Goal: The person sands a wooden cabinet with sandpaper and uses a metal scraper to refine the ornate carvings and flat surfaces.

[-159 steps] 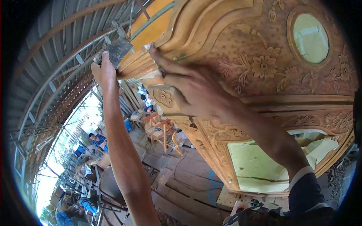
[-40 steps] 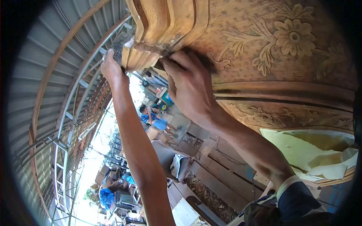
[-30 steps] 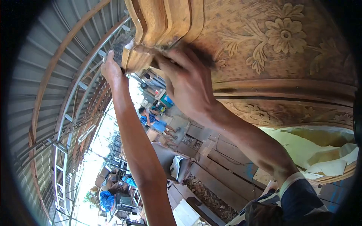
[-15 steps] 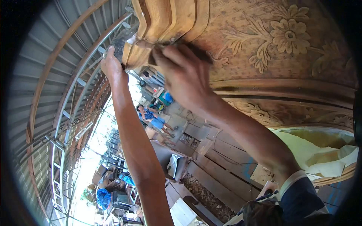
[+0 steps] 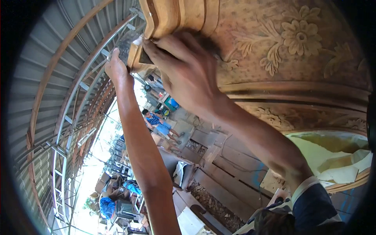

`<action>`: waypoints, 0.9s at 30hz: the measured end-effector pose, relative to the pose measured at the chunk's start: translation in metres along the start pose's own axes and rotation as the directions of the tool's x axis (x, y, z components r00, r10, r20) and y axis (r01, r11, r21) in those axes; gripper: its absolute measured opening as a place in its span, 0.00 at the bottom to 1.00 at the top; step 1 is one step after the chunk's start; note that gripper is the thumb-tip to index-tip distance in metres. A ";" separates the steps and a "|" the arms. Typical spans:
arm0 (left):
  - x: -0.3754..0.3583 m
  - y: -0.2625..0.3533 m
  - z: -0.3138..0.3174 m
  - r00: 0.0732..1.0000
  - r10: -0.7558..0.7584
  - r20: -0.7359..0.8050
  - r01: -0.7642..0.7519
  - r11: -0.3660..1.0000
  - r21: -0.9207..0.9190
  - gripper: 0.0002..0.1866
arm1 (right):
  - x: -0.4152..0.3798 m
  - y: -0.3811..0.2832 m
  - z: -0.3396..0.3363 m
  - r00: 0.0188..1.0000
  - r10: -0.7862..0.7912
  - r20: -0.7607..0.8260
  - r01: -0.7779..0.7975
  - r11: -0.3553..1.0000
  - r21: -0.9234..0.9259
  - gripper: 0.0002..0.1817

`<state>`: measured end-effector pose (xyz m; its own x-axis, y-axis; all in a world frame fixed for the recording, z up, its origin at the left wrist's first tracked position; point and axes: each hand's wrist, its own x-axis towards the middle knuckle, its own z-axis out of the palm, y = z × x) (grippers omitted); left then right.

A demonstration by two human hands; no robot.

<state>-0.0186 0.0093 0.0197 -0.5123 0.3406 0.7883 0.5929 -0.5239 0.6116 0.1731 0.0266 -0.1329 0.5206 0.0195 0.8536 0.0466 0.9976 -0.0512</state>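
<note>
A large carved wooden furniture piece (image 5: 256, 74), with raised flowers and moulded edges, fills the upper right of the head view. My left hand (image 5: 117, 66) is at its left corner, thumb pointing up and the other fingers hidden behind the moulded wooden end (image 5: 135, 55). My right hand (image 5: 186, 68) is closed and pressed to the moulding beside that corner, its fingers bent. A thin dark edge of what looks like sandpaper (image 5: 145, 58) shows under its fingertips; the rest is covered by the hand.
Below the carving lies torn pale sheeting (image 5: 337, 156) over a rounded wooden rim. A person in blue (image 5: 160, 125) is farther off on the paved floor (image 5: 223, 180). Cluttered goods (image 5: 117, 196) stand at lower left, under a metal roof (image 5: 78, 35).
My right hand has shifted slightly left and up along the moulding, toward the corner, with its fingers still against the wood. My left hand stays at the corner. The distant person's arm has lowered.
</note>
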 end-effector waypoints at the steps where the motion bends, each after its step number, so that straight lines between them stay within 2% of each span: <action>1: 0.003 -0.003 -0.001 1.000 -0.007 0.014 0.008 1.000 -0.029 0.22 | -0.004 0.004 0.008 0.999 0.011 0.039 -0.011 1.000 -0.012 0.34; 3: 0.006 -0.005 -0.002 1.000 0.016 0.004 -0.016 0.999 -0.039 0.20 | -0.014 0.009 0.008 0.988 0.054 0.144 -0.045 0.997 -0.067 0.32; 4: 0.006 -0.005 -0.003 1.000 0.017 0.000 -0.017 0.999 -0.041 0.20 | -0.016 0.008 0.001 0.988 0.051 0.146 -0.042 0.997 -0.064 0.32; 6: 0.006 -0.005 -0.002 0.999 0.034 -0.032 -0.035 0.999 -0.017 0.19 | -0.019 0.007 -0.012 0.933 0.185 0.308 -0.153 0.980 -0.124 0.32; 7: 0.010 -0.006 -0.001 0.999 0.038 -0.027 -0.039 0.999 -0.027 0.19 | -0.011 0.002 -0.014 0.986 0.073 0.147 -0.064 0.996 -0.063 0.30; 9: 0.016 -0.011 -0.008 1.000 0.010 0.004 -0.009 0.994 -0.113 0.15 | 0.007 -0.002 0.001 0.993 0.044 0.114 -0.040 0.999 -0.035 0.29; 12: 0.005 -0.005 -0.004 0.999 0.021 0.043 -0.019 0.999 -0.048 0.19 | -0.014 0.007 0.012 0.999 -0.021 0.048 0.023 0.999 -0.037 0.29; 14: 0.001 -0.002 -0.004 0.999 0.006 0.035 -0.004 0.999 -0.038 0.20 | -0.028 0.010 -0.011 0.945 0.142 0.294 -0.107 0.986 -0.131 0.29; 15: 0.001 -0.002 -0.004 1.000 0.004 0.024 -0.003 1.000 -0.025 0.20 | -0.028 0.008 -0.021 0.931 0.171 0.323 -0.169 0.985 -0.036 0.27; 16: 0.002 -0.003 -0.002 1.000 0.000 0.014 0.001 1.000 -0.014 0.20 | -0.019 0.001 -0.024 0.932 0.168 0.322 -0.165 0.986 -0.037 0.27; 18: -0.005 0.005 0.004 1.000 -0.015 -0.027 0.015 1.000 0.001 0.20 | -0.002 -0.012 -0.019 0.972 0.201 0.126 -0.207 0.977 0.040 0.24; 20: -0.002 0.001 0.002 0.999 -0.015 -0.041 0.016 1.000 0.014 0.19 | 0.005 -0.016 0.002 0.973 0.196 0.120 -0.200 0.980 0.017 0.23; 22: 0.007 -0.004 -0.005 1.000 -0.023 0.014 0.023 0.999 -0.022 0.17 | 0.007 -0.027 0.012 0.993 0.090 0.081 -0.098 0.990 0.104 0.25; 23: 0.014 -0.004 -0.013 0.997 0.022 0.076 -0.032 0.991 0.128 0.17 | 0.007 -0.042 0.005 0.981 0.048 0.189 -0.076 0.987 0.145 0.24; 24: 0.020 -0.005 -0.020 0.987 0.049 0.150 -0.090 0.956 0.281 0.16 | -0.004 -0.045 0.008 0.982 0.019 0.190 -0.052 0.984 0.169 0.24; 25: 0.016 -0.006 -0.017 0.986 0.046 0.159 -0.090 0.954 0.285 0.16 | -0.005 -0.042 0.004 0.990 0.064 0.123 -0.084 0.983 0.160 0.25; 27: -0.002 0.000 0.000 0.999 0.009 0.032 -0.012 0.995 0.103 0.19 | -0.001 -0.023 -0.002 0.989 0.138 -0.045 -0.133 0.985 0.107 0.28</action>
<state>-0.0173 0.0089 0.0176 -0.4867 0.3605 0.7957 0.6600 -0.4448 0.6053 0.1729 0.0033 -0.1337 0.5598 0.1543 0.8141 -0.1142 0.9875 -0.1086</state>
